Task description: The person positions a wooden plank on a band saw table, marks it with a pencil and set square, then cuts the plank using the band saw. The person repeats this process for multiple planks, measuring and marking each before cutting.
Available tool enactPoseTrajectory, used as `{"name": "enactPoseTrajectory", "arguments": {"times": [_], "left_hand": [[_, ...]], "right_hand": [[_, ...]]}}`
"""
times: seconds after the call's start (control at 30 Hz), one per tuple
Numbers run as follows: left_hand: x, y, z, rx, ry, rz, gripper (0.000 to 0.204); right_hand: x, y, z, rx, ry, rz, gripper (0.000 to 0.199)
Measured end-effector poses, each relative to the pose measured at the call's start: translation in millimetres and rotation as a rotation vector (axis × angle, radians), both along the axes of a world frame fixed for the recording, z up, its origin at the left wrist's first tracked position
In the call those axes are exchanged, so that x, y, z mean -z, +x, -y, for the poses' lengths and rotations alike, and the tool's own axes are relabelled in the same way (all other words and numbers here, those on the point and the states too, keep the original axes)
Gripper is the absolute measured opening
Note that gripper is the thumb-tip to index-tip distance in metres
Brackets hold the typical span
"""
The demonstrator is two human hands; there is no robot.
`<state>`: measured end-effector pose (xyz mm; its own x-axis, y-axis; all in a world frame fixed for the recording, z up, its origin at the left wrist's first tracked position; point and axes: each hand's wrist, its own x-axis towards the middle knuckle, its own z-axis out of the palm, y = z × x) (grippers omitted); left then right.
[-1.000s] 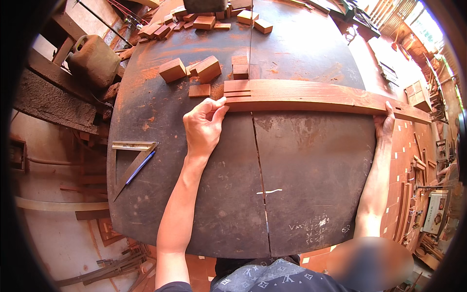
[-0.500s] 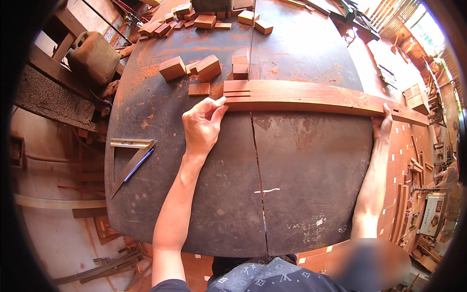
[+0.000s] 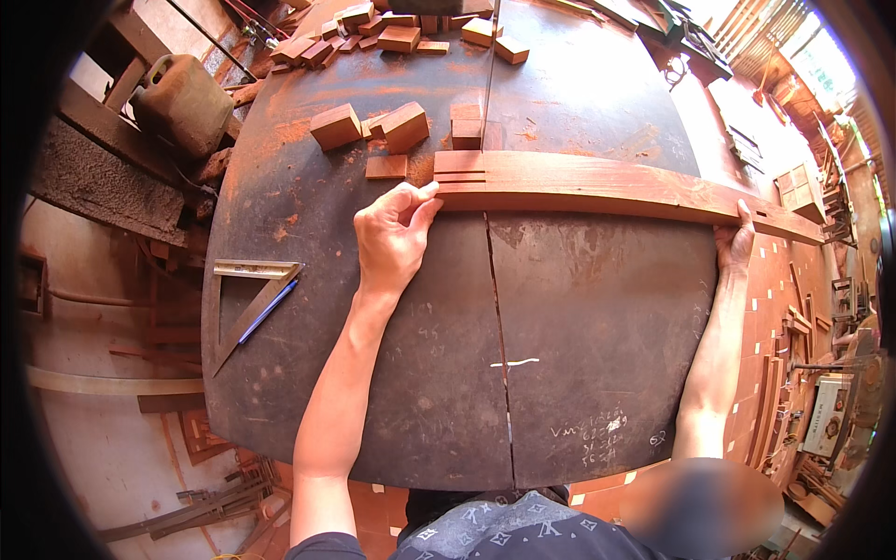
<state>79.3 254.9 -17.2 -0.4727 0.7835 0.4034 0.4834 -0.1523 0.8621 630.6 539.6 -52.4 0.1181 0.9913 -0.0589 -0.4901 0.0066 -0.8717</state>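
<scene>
A long reddish wooden beam [image 3: 597, 191] lies across the dark table, with narrow slots cut in its left end and a small mortise near its right end. My left hand [image 3: 397, 233] is closed in a pinch on the beam's near left corner. Toward the far right end, my right hand [image 3: 735, 241] grips the beam's near edge, thumb on top and fingers mostly hidden beneath. A thin upright saw blade [image 3: 490, 79] stands right behind the beam, close to where the slots end; I cannot tell whether they touch.
Beyond my left hand lie wooden blocks [image 3: 404, 128], with a pile of offcuts [image 3: 399, 39] at the back. A metal set square [image 3: 224, 322] and a blue pen [image 3: 268, 311] rest at the left of the table [image 3: 597, 308]. A dusty jerrycan [image 3: 184, 107] stands beyond the left edge.
The whole view has shifted slightly. Both hands keep the same hold on the beam, and no clear movement of it shows.
</scene>
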Motion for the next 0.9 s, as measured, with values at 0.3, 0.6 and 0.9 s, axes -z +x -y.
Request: {"name": "enactPoseTrajectory", "arguments": {"times": [0.3,0.6,0.9], "left_hand": [[-1.1,0.4,-1.3,-0.004,-0.001,0.019,0.018],[-0.9,0.5,-2.9,-0.027,-0.028,0.009,0.011],[-7.7,-1.5,-7.7,-0.011,-0.087,0.001,0.014]], "right_hand": [[1.0,1.6,-0.3,-0.017,0.010,-0.015,0.040],[6.2,7.8,-5.7,-0.011,-0.003,-0.011,0.038],[8.9,19.5,-16.5,0.019,-0.091,0.046,0.035]]}}
